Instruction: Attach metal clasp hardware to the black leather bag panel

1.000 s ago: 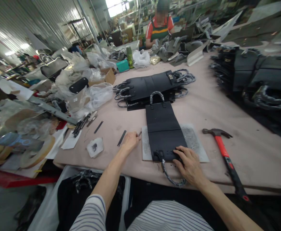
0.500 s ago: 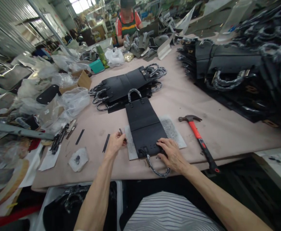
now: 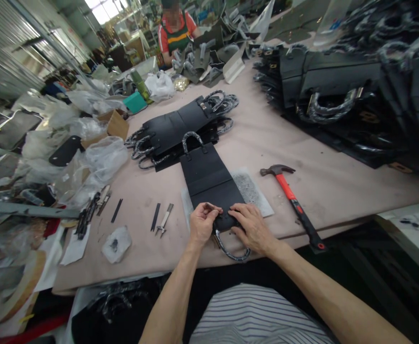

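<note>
A black handbag panel [image 3: 209,167] lies unfolded on a grey speckled slab [image 3: 252,191], with plastic-wrapped handles at both ends. My left hand [image 3: 202,224] is over the panel's near end, fingertips pinched together; whatever is between them is too small to make out. Beside it, my right hand [image 3: 254,227] rests with fingers stretched on the same end, thumb apart, above the near handle [image 3: 232,253]. To the left, a metal tool with a pronged end [image 3: 164,220] and a thin black strip [image 3: 155,217] lie on the table.
A claw hammer [image 3: 291,203] with a red and black handle lies right. Stacked black bag panels [image 3: 177,126] sit behind, and a larger pile [image 3: 338,81] fills the right. Plastic bags [image 3: 105,157] crowd the left. Another person [image 3: 177,36] is across the table.
My left hand has moved right from beside the slab onto the near end of the panel. The pronged metal tool now shows on the table. My right hand stays on the panel.
</note>
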The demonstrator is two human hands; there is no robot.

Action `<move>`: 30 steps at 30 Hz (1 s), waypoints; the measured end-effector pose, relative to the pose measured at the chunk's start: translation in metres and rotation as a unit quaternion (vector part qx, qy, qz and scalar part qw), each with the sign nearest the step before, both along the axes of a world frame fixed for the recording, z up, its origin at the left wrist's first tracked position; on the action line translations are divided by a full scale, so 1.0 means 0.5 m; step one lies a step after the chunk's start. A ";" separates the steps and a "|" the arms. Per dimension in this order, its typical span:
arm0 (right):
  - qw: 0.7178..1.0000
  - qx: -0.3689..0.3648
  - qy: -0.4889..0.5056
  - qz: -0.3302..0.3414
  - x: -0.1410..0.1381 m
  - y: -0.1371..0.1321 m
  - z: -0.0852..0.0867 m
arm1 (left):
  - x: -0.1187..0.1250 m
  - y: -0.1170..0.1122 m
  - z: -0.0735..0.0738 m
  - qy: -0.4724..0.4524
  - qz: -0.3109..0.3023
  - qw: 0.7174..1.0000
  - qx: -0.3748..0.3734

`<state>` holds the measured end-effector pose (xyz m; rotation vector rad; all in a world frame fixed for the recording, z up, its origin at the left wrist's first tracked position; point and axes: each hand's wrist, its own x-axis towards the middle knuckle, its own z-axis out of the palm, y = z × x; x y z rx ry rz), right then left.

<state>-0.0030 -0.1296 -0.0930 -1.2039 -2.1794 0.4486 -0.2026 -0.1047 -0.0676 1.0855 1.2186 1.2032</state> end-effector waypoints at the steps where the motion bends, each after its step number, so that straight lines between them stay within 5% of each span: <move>1: 1.000 -0.001 0.000 0.000 0.000 0.000 0.000 | -0.001 -0.002 -0.003 0.003 -0.001 1.000 0.001; 18: 1.000 -0.009 0.000 -0.002 0.001 -0.001 0.000 | -0.002 -0.010 -0.027 0.054 -0.007 0.998 0.024; 30: 1.000 -0.003 0.004 -0.003 -0.001 -0.001 -0.001 | 0.006 -0.015 -0.019 0.187 -0.024 0.979 0.084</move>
